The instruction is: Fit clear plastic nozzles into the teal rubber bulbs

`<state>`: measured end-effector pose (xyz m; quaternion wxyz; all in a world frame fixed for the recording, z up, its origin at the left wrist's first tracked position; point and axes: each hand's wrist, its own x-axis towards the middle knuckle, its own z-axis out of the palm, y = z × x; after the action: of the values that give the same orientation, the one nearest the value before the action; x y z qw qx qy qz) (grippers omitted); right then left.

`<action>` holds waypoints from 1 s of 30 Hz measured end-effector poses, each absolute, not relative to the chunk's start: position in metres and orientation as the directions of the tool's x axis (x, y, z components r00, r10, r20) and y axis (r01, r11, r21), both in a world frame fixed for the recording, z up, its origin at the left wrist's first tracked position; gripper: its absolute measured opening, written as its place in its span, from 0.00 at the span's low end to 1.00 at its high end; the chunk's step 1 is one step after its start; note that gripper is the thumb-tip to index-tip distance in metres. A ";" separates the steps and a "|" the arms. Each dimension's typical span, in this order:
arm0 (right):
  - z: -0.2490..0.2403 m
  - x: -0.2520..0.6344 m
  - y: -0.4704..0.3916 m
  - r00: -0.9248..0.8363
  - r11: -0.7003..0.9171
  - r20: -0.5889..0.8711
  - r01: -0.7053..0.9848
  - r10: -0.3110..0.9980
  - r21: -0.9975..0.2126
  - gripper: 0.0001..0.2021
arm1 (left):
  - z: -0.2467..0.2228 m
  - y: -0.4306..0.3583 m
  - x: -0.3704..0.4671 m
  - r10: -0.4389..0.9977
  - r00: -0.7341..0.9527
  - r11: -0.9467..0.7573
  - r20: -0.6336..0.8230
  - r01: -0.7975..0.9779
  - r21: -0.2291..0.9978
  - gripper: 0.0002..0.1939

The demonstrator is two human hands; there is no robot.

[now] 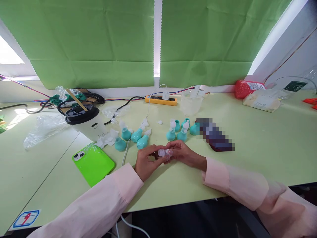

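My left hand (149, 161) and my right hand (182, 152) meet over the front of the table, both closed on a small clear plastic nozzle piece (162, 153). Fingers cover part of it, so its full shape is hidden. Just beyond my left hand lie several teal rubber bulbs (136, 135) with clear nozzle tips fitted on some. Beyond my right hand is another group of teal bulbs (170, 135), some with clear tips and some with open necks. A loose clear tip (159, 122) lies between the two groups.
A green phone (92, 163) and a lidded paper cup (86, 124) stand left. At right lies a blurred dark phone (218, 137). Behind are an orange power strip (158, 100), a translucent tub (190, 104), a tissue pack (261, 100) and a red package (241, 89).
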<state>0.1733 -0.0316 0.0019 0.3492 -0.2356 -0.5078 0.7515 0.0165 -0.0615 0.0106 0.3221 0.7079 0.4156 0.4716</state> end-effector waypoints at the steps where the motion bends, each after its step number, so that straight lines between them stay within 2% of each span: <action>1: 0.003 0.173 -0.032 -0.649 -0.245 -0.008 -0.276 0.761 -0.929 0.09 | 0.010 -0.061 0.016 0.883 0.213 -0.467 0.419 0.301 0.831 0.11; 6: 0.005 0.173 -0.032 -0.635 -0.219 -0.001 -0.265 0.772 -0.939 0.13 | 0.010 -0.061 0.016 0.846 0.244 -0.531 0.473 0.323 0.783 0.10; 11: 0.005 0.174 -0.031 -0.583 -0.166 0.056 -0.321 0.810 -0.933 0.12 | 0.011 -0.062 0.017 0.868 0.253 -0.490 0.427 0.303 0.817 0.12; 15: 0.006 0.173 -0.031 -0.560 -0.124 0.071 -0.303 0.826 -0.945 0.11 | 0.011 -0.062 0.017 0.888 0.230 -0.455 0.398 0.315 0.833 0.12; 19: 0.004 0.173 -0.031 -0.541 -0.100 0.088 -0.308 0.837 -0.946 0.11 | 0.010 -0.063 0.016 0.879 0.226 -0.473 0.420 0.303 0.827 0.14; 22: 0.001 0.174 -0.030 -0.555 -0.131 0.060 -0.297 0.830 -0.946 0.10 | 0.011 -0.064 0.013 0.875 0.216 -0.481 0.432 0.302 0.823 0.11; 26: 0.000 0.171 -0.031 -0.543 -0.110 0.002 -0.173 0.840 -0.979 0.10 | 0.017 -0.058 0.010 0.902 0.118 -0.431 0.415 0.314 0.846 0.09; 30: 0.006 0.168 -0.037 -0.611 -0.022 -0.025 0.012 0.791 -1.000 0.09 | 0.031 -0.044 0.010 0.917 0.024 -0.390 0.398 0.258 0.884 0.12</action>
<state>0.1681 -0.0367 0.0058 0.3044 -0.3192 -0.6295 0.6397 0.0104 -0.0435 0.0313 0.3113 0.6444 0.4560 0.5290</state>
